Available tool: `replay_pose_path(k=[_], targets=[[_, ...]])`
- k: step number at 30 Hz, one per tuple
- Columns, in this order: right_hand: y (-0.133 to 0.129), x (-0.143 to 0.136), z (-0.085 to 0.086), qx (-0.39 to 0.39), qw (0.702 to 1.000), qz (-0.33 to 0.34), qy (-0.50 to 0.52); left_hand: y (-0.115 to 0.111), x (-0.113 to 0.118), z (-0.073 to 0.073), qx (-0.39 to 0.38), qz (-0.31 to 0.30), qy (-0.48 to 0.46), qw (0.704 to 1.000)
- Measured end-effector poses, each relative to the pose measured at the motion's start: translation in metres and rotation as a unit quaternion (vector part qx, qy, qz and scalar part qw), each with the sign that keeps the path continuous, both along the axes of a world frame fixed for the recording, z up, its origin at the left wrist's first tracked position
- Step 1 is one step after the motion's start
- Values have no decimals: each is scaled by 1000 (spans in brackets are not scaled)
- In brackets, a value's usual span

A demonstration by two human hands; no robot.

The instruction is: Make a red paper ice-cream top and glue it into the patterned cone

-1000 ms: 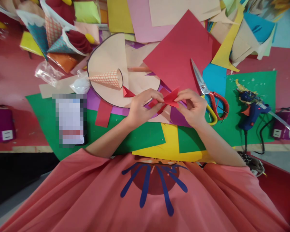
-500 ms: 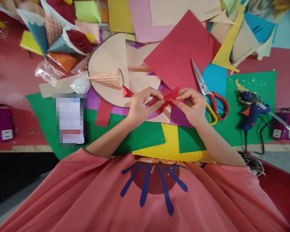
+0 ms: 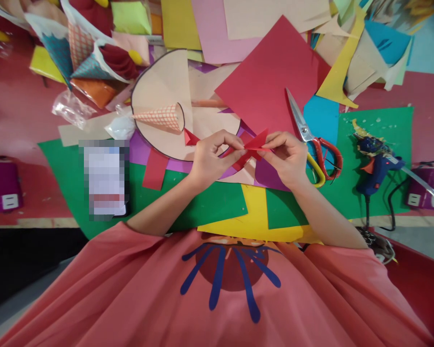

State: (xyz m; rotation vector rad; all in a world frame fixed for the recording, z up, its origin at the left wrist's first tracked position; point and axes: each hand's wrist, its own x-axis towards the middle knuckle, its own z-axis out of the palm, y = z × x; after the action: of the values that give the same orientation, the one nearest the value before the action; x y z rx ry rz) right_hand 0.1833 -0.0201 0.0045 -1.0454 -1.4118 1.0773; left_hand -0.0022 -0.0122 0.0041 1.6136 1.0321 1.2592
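Observation:
Between both hands is a folded piece of red paper, held in the air above the sheets. My left hand pinches its left end between thumb and fingers. At the other end my right hand grips it in the same kind of pinch. A small folded red paper piece lies left of my left hand, beside a checkered paper cone on a beige paper disc edged in black. Scissors with red and yellow handles rest right of my right hand.
A blue hot glue gun with its cord stands at the right on green sheet. To the left lies a phone. Stuffed paper cones fill the upper left. A large red sheet and paper scraps lie at the back.
Almost nothing differs. My right hand has shifted very slightly to the left; both hands keep their pinch on the red paper.

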Motion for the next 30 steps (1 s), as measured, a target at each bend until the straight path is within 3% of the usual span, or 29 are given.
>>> replay_pose_path(k=[4,10,14,24,30], targets=[[0,1,-1,8,999,4,-34,0,-1,-1,38,-3,23,999],[1,0,-4,56,998,9,-19,2,-3,-2,174,-2,93,980],[-1,-1,-7,50,998,8,-35,2,-3,0,194,-4,125,973],[-3,-5,-1,-41,998,40,-10,2,0,-7,14,-21,24,999],[-2,-6,0,-77,996,43,-11,1,2,0,-84,-35,2,996]])
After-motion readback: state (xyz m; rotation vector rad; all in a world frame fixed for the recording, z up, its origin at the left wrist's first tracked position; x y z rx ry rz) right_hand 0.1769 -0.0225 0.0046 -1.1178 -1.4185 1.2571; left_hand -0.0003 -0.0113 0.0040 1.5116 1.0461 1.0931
